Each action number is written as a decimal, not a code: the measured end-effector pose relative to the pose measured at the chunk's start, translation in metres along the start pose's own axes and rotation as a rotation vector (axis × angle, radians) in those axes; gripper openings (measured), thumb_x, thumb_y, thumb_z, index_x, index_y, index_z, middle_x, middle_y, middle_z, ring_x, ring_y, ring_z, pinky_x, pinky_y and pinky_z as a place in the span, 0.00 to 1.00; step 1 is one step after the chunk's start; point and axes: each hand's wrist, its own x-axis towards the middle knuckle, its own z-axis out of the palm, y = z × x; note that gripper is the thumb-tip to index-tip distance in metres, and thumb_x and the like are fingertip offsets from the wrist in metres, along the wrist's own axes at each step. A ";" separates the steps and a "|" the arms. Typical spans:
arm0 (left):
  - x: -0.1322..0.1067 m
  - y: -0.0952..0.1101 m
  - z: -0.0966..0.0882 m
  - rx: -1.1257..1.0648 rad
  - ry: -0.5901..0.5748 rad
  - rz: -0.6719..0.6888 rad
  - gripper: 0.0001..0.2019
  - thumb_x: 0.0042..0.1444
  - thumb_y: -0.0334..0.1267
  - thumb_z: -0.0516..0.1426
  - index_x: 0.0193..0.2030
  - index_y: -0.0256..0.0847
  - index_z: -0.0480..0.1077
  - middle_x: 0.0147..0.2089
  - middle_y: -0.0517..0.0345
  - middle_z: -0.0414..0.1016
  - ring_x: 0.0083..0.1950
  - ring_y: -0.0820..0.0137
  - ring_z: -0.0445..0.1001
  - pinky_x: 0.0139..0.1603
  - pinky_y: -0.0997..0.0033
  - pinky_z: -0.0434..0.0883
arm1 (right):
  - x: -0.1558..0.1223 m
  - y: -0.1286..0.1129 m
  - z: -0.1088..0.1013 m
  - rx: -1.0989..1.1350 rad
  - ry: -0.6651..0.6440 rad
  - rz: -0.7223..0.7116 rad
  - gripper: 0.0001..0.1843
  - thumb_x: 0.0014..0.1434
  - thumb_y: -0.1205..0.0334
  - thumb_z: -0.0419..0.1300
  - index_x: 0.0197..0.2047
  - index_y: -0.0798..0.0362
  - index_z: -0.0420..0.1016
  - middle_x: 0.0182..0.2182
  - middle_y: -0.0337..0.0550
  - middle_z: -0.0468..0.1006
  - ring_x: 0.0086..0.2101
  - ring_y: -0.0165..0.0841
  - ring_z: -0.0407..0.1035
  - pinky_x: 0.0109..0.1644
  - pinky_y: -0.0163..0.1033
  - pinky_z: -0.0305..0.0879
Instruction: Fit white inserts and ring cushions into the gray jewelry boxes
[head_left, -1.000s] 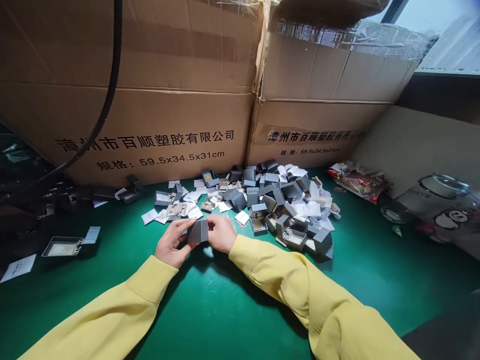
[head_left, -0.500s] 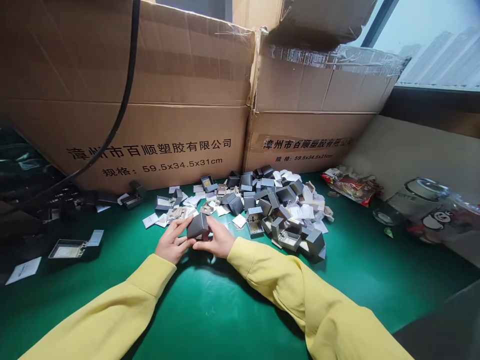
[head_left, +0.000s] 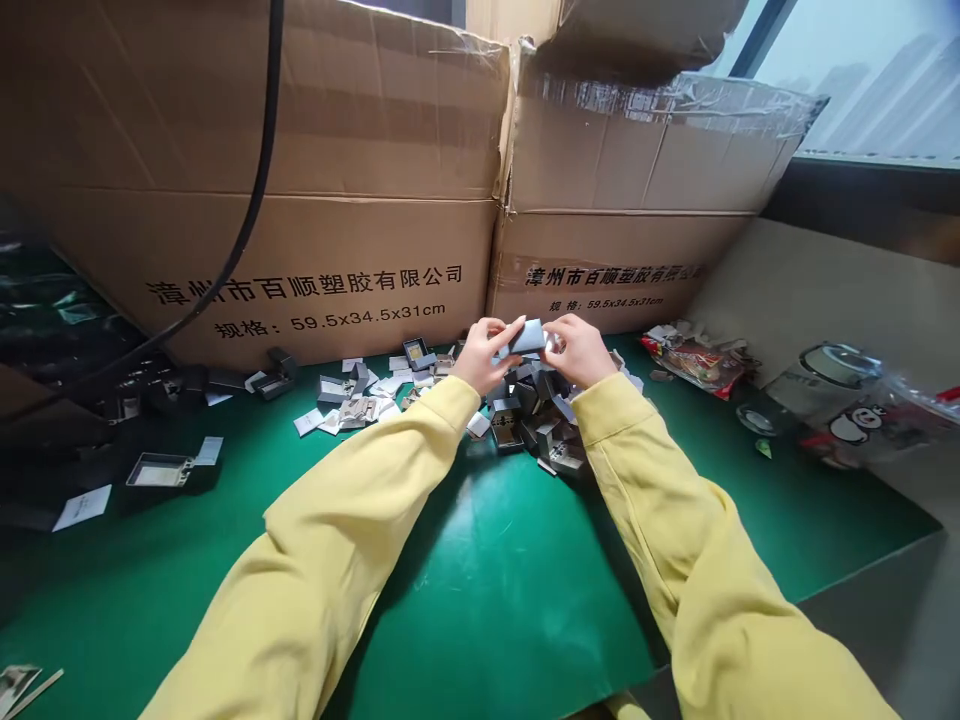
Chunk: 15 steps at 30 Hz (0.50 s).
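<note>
Both arms in yellow sleeves reach forward over a green table. My left hand and my right hand pinch a small grey box between them, held up in front of two big cardboard cartons. The fingers of both hands are curled onto the box's ends. Under the hands lies a pile of small grey boxes and white paper cards, partly hidden by my forearms.
A black cable hangs across the left carton. An open grey case and dark clutter lie at the left. Snack wrappers and a clear bag with a jar sit at the right, near the table's corner.
Both hands have lifted the grey box off the table surface and carried it forward and to the right, up over the pile toward the cartons.
</note>
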 end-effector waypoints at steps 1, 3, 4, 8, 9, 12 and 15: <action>0.007 -0.004 0.010 0.083 -0.014 -0.025 0.26 0.51 0.36 0.57 0.59 0.41 0.63 0.47 0.49 0.62 0.50 0.63 0.61 0.55 0.58 0.64 | 0.004 0.010 0.002 -0.081 -0.004 0.062 0.15 0.45 0.68 0.60 0.39 0.54 0.76 0.37 0.47 0.72 0.36 0.37 0.68 0.42 0.42 0.65; 0.015 -0.012 0.026 0.206 -0.092 -0.136 0.26 0.50 0.32 0.56 0.58 0.41 0.63 0.51 0.45 0.61 0.53 0.59 0.60 0.54 0.53 0.64 | 0.009 0.022 0.009 -0.182 -0.073 0.124 0.20 0.44 0.67 0.63 0.44 0.55 0.74 0.41 0.52 0.72 0.42 0.43 0.66 0.47 0.47 0.63; 0.018 -0.015 0.032 0.246 -0.146 -0.198 0.26 0.50 0.31 0.56 0.58 0.41 0.63 0.54 0.42 0.60 0.55 0.56 0.58 0.52 0.50 0.64 | 0.011 0.025 0.011 -0.190 -0.116 0.124 0.25 0.43 0.66 0.65 0.48 0.56 0.72 0.44 0.54 0.72 0.45 0.46 0.65 0.49 0.50 0.62; 0.014 0.000 0.039 0.308 -0.088 -0.221 0.25 0.53 0.29 0.51 0.60 0.40 0.59 0.63 0.38 0.52 0.63 0.50 0.51 0.54 0.39 0.58 | 0.007 0.031 -0.017 -0.035 -0.063 -0.018 0.31 0.48 0.60 0.62 0.57 0.54 0.64 0.54 0.51 0.68 0.54 0.43 0.60 0.58 0.51 0.56; 0.008 0.014 0.040 0.302 -0.013 -0.164 0.24 0.55 0.29 0.48 0.60 0.39 0.59 0.63 0.39 0.52 0.64 0.52 0.50 0.57 0.41 0.56 | 0.002 0.036 -0.031 0.012 0.002 -0.051 0.28 0.52 0.59 0.60 0.56 0.52 0.65 0.54 0.48 0.68 0.55 0.40 0.59 0.59 0.49 0.54; -0.025 0.071 0.049 0.233 0.005 0.133 0.22 0.58 0.36 0.48 0.59 0.40 0.60 0.63 0.43 0.55 0.66 0.55 0.47 0.63 0.44 0.48 | -0.032 0.076 -0.076 0.120 0.148 0.048 0.22 0.56 0.52 0.54 0.53 0.50 0.69 0.51 0.45 0.71 0.51 0.37 0.64 0.57 0.45 0.58; -0.068 0.126 0.075 0.172 -0.265 0.569 0.24 0.57 0.45 0.49 0.60 0.45 0.58 0.64 0.48 0.55 0.67 0.54 0.46 0.64 0.41 0.44 | -0.081 0.139 -0.093 0.149 0.305 0.421 0.25 0.56 0.45 0.52 0.45 0.55 0.75 0.43 0.51 0.76 0.44 0.39 0.69 0.52 0.47 0.62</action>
